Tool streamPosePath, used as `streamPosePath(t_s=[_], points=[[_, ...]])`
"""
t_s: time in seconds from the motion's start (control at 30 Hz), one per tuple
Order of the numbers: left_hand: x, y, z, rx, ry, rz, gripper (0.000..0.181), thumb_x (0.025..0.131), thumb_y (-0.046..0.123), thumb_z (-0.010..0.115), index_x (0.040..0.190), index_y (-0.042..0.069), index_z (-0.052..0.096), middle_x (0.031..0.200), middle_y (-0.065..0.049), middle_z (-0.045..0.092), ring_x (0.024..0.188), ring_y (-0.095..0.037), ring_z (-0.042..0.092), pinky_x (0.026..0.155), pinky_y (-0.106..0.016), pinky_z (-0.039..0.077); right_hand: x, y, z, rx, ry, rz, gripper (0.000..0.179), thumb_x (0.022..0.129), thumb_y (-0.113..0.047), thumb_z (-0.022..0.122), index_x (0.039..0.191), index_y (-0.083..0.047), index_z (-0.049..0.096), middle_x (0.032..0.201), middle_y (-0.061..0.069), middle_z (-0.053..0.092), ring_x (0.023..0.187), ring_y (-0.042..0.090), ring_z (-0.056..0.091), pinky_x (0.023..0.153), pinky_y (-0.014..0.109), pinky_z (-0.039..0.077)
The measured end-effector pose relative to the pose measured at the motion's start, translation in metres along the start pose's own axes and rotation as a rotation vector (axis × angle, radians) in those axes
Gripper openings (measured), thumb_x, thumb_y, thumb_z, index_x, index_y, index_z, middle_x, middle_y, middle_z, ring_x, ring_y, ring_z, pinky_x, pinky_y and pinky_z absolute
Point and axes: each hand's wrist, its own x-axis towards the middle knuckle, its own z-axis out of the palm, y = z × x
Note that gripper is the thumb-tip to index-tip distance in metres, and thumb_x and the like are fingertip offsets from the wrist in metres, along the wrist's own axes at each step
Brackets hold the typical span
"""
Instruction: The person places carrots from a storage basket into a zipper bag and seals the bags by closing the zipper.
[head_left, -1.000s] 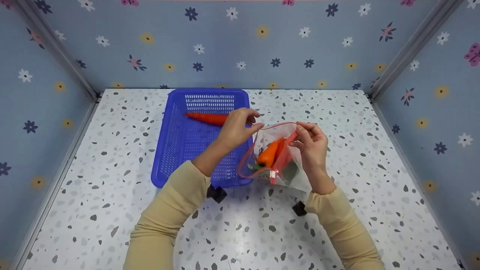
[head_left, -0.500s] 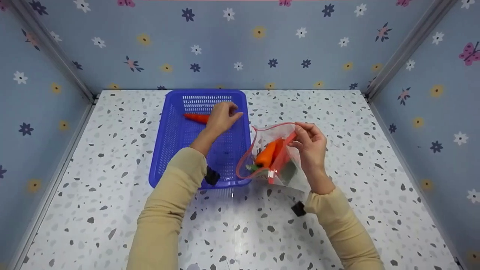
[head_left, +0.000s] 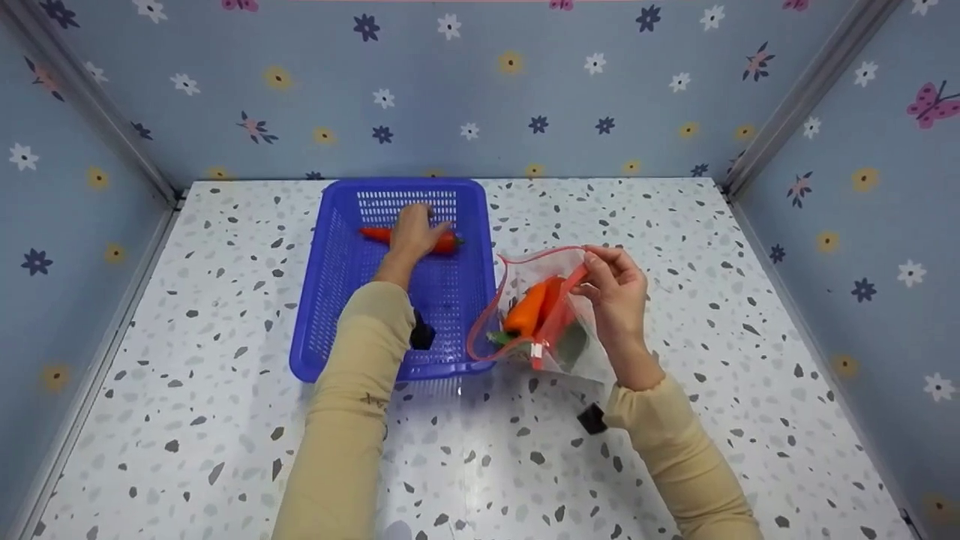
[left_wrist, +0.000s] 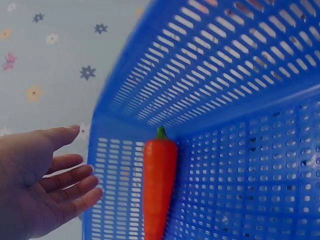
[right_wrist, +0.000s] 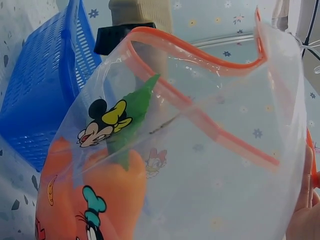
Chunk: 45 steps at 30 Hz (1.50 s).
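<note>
My left hand [head_left: 412, 234] is over the back part of the blue basket [head_left: 306, 330], above a red chili pepper [head_left: 448, 242]. In the left wrist view the fingers of that hand [left_wrist: 50, 182] are spread and relaxed, apart from the pepper [left_wrist: 159, 185], whose green stem points up. My right hand [head_left: 621, 296] pinches the red-edged mouth of a clear zip bag [head_left: 559, 319], which gapes toward the basket. Inside the bag are orange vegetables [head_left: 527, 307] and a green leaf [right_wrist: 140, 105]. Cartoon figures are printed on the bag's side [right_wrist: 225, 200].
The basket stands left of the bag on a speckled white table [head_left: 480, 465]. Flower-patterned panels [head_left: 480, 82] enclose the back and both sides. A black wrist camera [head_left: 422, 332] hangs near the basket's right inner side.
My left hand has moved left from the bag's mouth to over the chili pepper in the basket. The right hand keeps its grip on the bag.
</note>
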Motion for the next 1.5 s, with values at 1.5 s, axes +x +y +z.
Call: streamPosePath(t_s=[1.5], points=[[0.033, -0.077, 0.058, 0.331, -0.135, -0.084, 0.050, 0.074, 0.019, 0.070, 0.117, 0.001, 0.053, 0.116, -0.018, 0.049, 0.106, -0.036, 0.047, 0.085, -0.050, 0.038, -0.001, 0.001, -0.003, 0.045, -0.020, 0.026, 0.009, 0.086, 0.001, 0.052, 0.090, -0.001, 0.061, 0.075, 0.010, 0.058, 0.054, 0.017, 0.056, 0.052, 0.025, 0.050]])
